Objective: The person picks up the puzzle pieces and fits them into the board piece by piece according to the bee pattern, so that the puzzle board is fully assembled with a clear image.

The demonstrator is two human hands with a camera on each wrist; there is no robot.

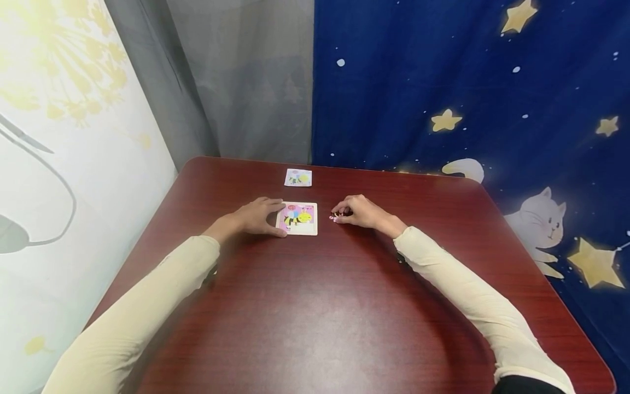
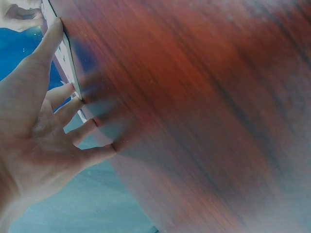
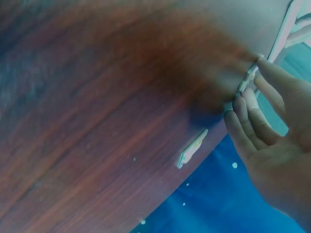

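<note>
A square puzzle board [image 1: 297, 234] with a yellow-and-black bee on pink lies on the table; a pale patch shows at its lower right. My left hand [image 1: 257, 216] is at the board's left side, thumb at the near corner and forefinger at the far one, fingers fairly straight. To the right of the board, my right hand [image 1: 363, 212] pinches a small pink puzzle piece [image 1: 333, 218]. The right wrist view shows that piece [image 3: 249, 79] between thumb and fingertips, low over the table. Another loose piece [image 3: 192, 148] lies on the table beyond the fingers.
A small card [image 1: 298, 178] with a similar bee picture lies behind the board. The dark red table [image 1: 305, 306] has its back edge along a grey curtain [image 1: 251, 82] and a blue star-print curtain [image 1: 394, 87]. A pale patterned wall [image 1: 64, 180] stands at the left.
</note>
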